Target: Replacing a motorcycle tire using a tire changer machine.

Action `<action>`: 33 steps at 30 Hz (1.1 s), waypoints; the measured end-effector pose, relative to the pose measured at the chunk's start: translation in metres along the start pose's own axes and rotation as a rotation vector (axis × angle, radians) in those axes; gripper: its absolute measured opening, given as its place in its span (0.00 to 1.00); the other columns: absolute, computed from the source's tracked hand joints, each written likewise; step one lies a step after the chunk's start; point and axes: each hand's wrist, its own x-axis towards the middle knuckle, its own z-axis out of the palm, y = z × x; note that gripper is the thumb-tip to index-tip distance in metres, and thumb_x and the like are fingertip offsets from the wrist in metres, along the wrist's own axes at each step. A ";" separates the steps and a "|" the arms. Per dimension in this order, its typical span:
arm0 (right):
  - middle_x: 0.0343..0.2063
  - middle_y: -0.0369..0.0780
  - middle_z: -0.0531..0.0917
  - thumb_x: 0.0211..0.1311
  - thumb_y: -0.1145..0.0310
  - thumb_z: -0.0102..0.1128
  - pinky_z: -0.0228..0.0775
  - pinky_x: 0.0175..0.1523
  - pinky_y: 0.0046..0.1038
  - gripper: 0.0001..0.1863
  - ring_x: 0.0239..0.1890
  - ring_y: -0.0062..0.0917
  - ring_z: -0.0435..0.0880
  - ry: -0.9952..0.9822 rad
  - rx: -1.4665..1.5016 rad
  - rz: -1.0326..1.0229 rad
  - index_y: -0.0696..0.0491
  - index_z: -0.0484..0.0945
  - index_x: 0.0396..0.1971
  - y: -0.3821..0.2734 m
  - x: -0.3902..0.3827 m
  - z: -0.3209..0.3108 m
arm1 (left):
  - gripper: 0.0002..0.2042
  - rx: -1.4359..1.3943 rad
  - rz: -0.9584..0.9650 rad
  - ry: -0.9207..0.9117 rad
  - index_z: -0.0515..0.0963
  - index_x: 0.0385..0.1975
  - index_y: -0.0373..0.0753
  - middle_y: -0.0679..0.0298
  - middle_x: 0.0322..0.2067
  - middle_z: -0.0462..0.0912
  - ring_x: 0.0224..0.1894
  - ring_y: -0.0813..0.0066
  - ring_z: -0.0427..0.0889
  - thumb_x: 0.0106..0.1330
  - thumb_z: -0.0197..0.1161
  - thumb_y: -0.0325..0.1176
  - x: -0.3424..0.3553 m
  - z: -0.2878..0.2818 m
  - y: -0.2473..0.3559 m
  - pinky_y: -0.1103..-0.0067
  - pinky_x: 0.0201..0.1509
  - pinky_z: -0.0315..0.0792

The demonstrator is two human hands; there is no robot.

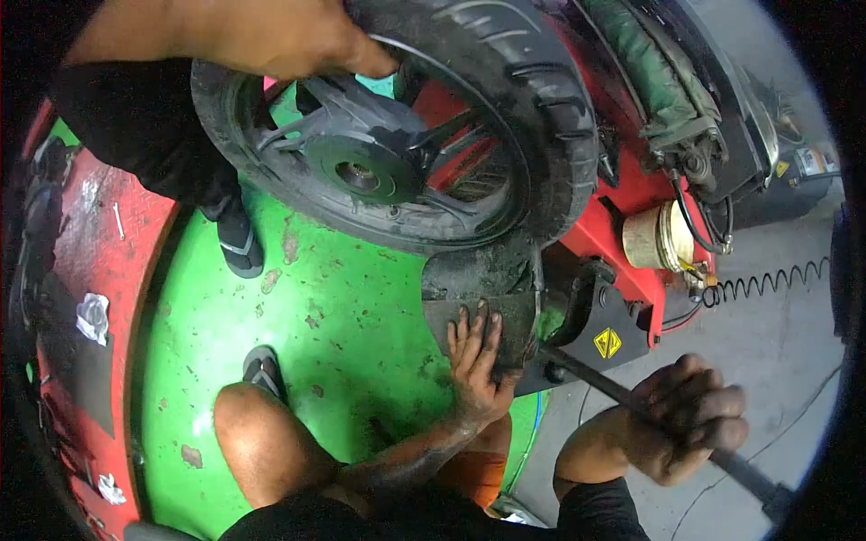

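A motorcycle wheel with a black tyre (559, 126) and dark spoked rim (361, 167) stands tilted at the upper middle. A wide, dark curved blade (478, 275) touches the tyre's lower edge. My left hand (478, 361) lies flat on this blade, fingers stretched out. On the right, my right hand (690, 419) is closed around a long black lever bar (595, 383) that slants from the blade's side to the lower right. At the upper left, another person's hand (280, 36) grips the wheel's rim.
A red and black machine (604, 234) with a cream tub (654, 239) and coiled hose (767, 281) stands at the right. On the left is a red platform (117, 261) with a wrench (119, 221) and crumpled white wrapper (93, 317). The co-worker's foot (242, 248) is on the green floor (316, 316).
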 end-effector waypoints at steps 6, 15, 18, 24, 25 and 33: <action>0.21 0.33 0.60 0.67 0.66 0.49 0.51 0.26 0.24 0.16 0.17 0.18 0.57 0.031 -0.059 0.060 0.47 0.57 0.19 -0.010 -0.015 0.002 | 0.35 0.007 0.011 0.008 0.65 0.67 0.35 0.44 0.69 0.60 0.72 0.35 0.53 0.70 0.49 0.58 -0.003 -0.006 -0.008 0.44 0.72 0.40; 0.21 0.33 0.62 0.67 0.61 0.53 0.52 0.24 0.24 0.17 0.18 0.19 0.60 0.131 -0.149 0.085 0.47 0.59 0.21 -0.007 -0.010 0.007 | 0.35 -0.007 0.017 -0.009 0.63 0.69 0.35 0.44 0.69 0.59 0.72 0.34 0.53 0.68 0.55 0.53 -0.005 -0.003 -0.004 0.43 0.71 0.39; 0.20 0.34 0.60 0.67 0.65 0.49 0.53 0.25 0.24 0.16 0.17 0.18 0.56 0.097 -0.100 0.075 0.48 0.58 0.20 -0.002 0.003 0.010 | 0.34 0.027 -0.029 -0.023 0.63 0.68 0.35 0.43 0.69 0.59 0.72 0.34 0.53 0.69 0.55 0.52 -0.001 -0.005 0.006 0.42 0.71 0.39; 0.20 0.35 0.61 0.66 0.69 0.48 0.52 0.22 0.22 0.14 0.16 0.18 0.56 0.062 -0.100 0.023 0.49 0.58 0.21 0.003 0.005 0.007 | 0.34 0.028 -0.030 -0.024 0.64 0.68 0.33 0.44 0.69 0.60 0.71 0.34 0.53 0.70 0.53 0.53 0.001 -0.002 0.004 0.43 0.71 0.41; 0.22 0.33 0.64 0.66 0.57 0.58 0.55 0.26 0.25 0.19 0.19 0.20 0.63 0.095 -0.193 0.122 0.47 0.61 0.20 -0.007 0.003 0.013 | 0.34 0.022 -0.024 -0.022 0.64 0.68 0.33 0.43 0.69 0.60 0.71 0.34 0.53 0.70 0.52 0.54 0.003 -0.005 0.001 0.43 0.71 0.40; 0.21 0.33 0.63 0.68 0.61 0.55 0.53 0.25 0.25 0.18 0.18 0.20 0.61 0.090 -0.208 0.110 0.47 0.60 0.20 -0.006 -0.002 0.010 | 0.37 -0.008 -0.044 -0.012 0.65 0.67 0.34 0.44 0.69 0.59 0.72 0.34 0.52 0.69 0.50 0.60 -0.001 -0.001 -0.002 0.42 0.71 0.39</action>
